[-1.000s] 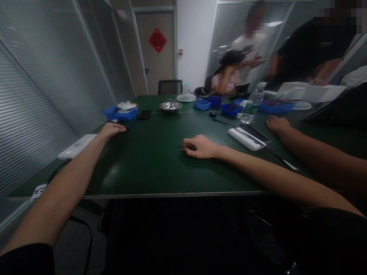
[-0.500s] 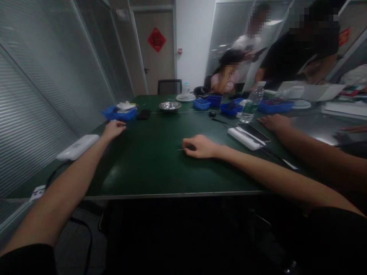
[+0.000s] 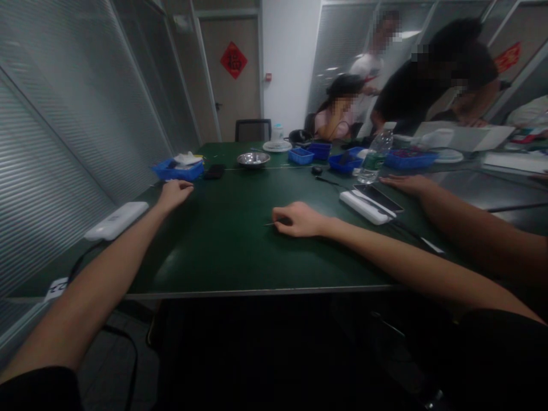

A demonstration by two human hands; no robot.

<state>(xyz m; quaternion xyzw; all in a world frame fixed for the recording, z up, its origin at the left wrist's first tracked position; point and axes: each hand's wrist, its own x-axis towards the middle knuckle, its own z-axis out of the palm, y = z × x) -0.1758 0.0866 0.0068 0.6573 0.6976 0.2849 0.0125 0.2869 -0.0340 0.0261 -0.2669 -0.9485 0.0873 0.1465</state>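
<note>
My right hand (image 3: 297,219) rests on the green table (image 3: 222,251), its fingertips pinched on a thin needle-like stick (image 3: 269,224) that points left. Farther left and back, my left hand (image 3: 176,193) is closed, fingers together; whatever is between its fingertips is too small to make out. Just behind it sits a blue basket (image 3: 180,169) holding white tissue and other items. A black phone-like object (image 3: 214,171) lies right of that basket. Toward the back middle stands a shiny metal bowl (image 3: 253,160).
A white power bank-like box (image 3: 116,220) lies at the left edge, another (image 3: 368,207) at the right beside a phone (image 3: 379,197). Near them are a water bottle (image 3: 377,157) and another person's hand (image 3: 405,184). Blue trays (image 3: 301,156) and people are farther back.
My left hand has shifted slightly right. My right hand has stayed in place. The neighbouring person's hand moved a little left, and a person in black at the back leans lower.
</note>
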